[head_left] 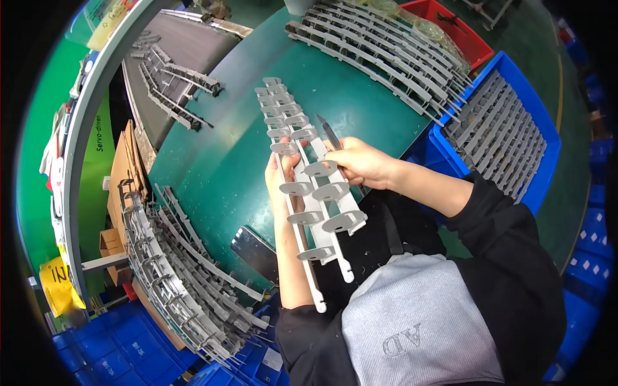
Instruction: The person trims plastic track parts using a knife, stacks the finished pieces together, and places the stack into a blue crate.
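My left hand (278,175) is closed round a pair of long grey plastic strips (310,215) with rounded tabs along them. They are held up over the table, side by side, running from the far middle toward my lap; part of my fingers is hidden behind them. In my right hand (362,162) is a craft knife (329,133), its blade pointing up and away from me. The fingers of that hand are closed and lie against the right edge of the strips.
Beneath is a green table (219,174) with a dark phone (253,252) near its front edge. Grey strips (380,55) lie stacked at the back right, and more strips (174,270) at the left. A blue crate (552,151), red bin (473,48) and conveyor (187,48) surround it.
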`<action>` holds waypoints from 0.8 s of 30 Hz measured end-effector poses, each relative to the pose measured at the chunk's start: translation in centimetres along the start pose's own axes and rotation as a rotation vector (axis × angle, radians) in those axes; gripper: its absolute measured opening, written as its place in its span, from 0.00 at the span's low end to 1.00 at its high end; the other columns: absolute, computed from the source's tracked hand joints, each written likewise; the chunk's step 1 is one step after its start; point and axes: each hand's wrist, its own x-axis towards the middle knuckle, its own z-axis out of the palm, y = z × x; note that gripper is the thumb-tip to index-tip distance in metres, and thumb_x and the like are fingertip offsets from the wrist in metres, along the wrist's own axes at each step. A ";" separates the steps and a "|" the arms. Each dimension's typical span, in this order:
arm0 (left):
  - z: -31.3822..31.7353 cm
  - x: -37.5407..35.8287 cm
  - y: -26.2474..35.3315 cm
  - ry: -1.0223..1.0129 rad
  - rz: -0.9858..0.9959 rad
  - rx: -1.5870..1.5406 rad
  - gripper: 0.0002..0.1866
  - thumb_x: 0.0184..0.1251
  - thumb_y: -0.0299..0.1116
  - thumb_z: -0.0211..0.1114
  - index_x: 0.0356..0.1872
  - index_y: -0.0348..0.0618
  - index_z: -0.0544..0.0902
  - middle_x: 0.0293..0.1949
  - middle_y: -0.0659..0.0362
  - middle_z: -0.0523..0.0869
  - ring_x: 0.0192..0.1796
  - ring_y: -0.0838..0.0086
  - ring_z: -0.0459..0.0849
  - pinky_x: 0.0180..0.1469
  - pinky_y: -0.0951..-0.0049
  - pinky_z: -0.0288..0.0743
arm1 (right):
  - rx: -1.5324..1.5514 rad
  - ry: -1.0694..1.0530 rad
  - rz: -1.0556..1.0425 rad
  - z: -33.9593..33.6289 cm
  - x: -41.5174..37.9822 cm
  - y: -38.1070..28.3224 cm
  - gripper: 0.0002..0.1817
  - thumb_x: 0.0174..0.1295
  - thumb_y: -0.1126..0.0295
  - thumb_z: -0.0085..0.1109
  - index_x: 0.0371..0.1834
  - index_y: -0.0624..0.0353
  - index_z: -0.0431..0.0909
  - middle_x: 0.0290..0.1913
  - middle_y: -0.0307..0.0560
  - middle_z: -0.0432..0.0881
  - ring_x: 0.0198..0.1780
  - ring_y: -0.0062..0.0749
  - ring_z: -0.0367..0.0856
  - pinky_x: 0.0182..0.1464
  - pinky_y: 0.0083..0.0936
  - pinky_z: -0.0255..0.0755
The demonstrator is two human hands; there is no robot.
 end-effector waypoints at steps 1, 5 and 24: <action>0.2 -0.2 0.1 0.017 0.012 0.016 0.28 0.58 0.25 0.55 0.63 0.35 0.66 0.49 0.48 0.81 0.42 0.71 0.77 0.48 0.76 0.71 | 0.000 0.009 0.006 -0.2 0.1 0.3 0.03 0.58 0.73 0.50 0.30 0.61 0.70 0.17 0.37 0.69 0.10 0.11 0.50 0.11 0.11 0.40; -2.3 1.7 -2.4 0.029 0.058 0.125 0.27 0.60 0.28 0.58 0.62 0.33 0.66 0.48 0.48 0.81 0.37 0.71 0.79 0.42 0.77 0.74 | -0.147 0.056 -0.015 -1.8 0.9 0.6 0.15 0.62 0.70 0.50 0.51 0.63 0.71 0.17 0.34 0.69 0.13 0.08 0.53 0.13 0.10 0.42; 9.2 15.7 -7.1 0.184 0.227 0.408 0.15 0.59 0.40 0.64 0.30 0.36 0.80 0.19 0.62 0.74 0.21 0.79 0.71 0.28 0.82 0.68 | -0.931 0.671 -0.465 -19.3 0.6 -9.7 0.14 0.63 0.67 0.51 0.47 0.60 0.79 0.26 0.41 0.81 0.19 0.24 0.68 0.23 0.23 0.65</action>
